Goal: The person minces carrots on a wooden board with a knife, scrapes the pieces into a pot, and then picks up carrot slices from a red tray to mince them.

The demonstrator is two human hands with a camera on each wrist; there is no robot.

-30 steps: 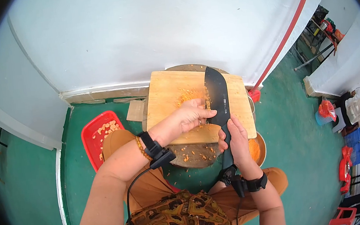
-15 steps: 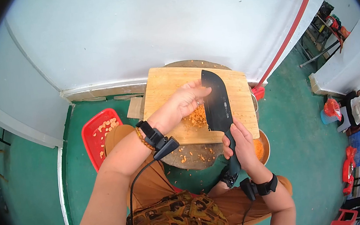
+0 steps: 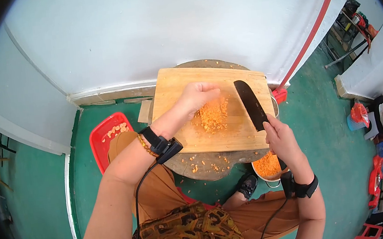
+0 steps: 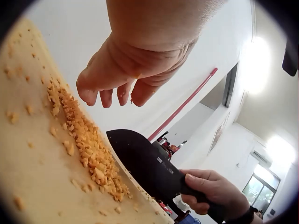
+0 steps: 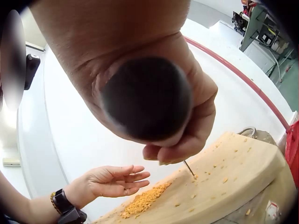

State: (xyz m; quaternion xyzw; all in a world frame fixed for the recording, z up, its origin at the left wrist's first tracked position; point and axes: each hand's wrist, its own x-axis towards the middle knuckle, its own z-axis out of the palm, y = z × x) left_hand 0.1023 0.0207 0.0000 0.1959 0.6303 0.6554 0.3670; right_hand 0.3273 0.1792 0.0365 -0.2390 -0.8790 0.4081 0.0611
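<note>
My right hand (image 3: pixel 283 140) grips the handle of a black kitchen knife (image 3: pixel 250 101), which is over the right part of a wooden cutting board (image 3: pixel 169 85). In the right wrist view, the round butt of the knife handle (image 5: pixel 147 100) faces the camera. My left hand (image 3: pixel 195 98) hovers over a pile of finely chopped orange bits (image 3: pixel 213 118) on the board. Its fingers (image 4: pixel 106 97) are loosely extended and hold nothing. A few crumbs cling to its skin. More bits lie scattered over the board.
The board lies on a round wooden block (image 3: pixel 192 168) against a white wall (image 3: pixel 136 36). A metal pot (image 3: pixel 258 176) of orange bits stands at the block's near right. Left of my knee, a red basin (image 3: pixel 95 150) holds pale slices.
My left hand has come off the blade and sits over the pile. My right hand has carried the knife rightward, away from the left hand, and turned the blade more on edge.
</note>
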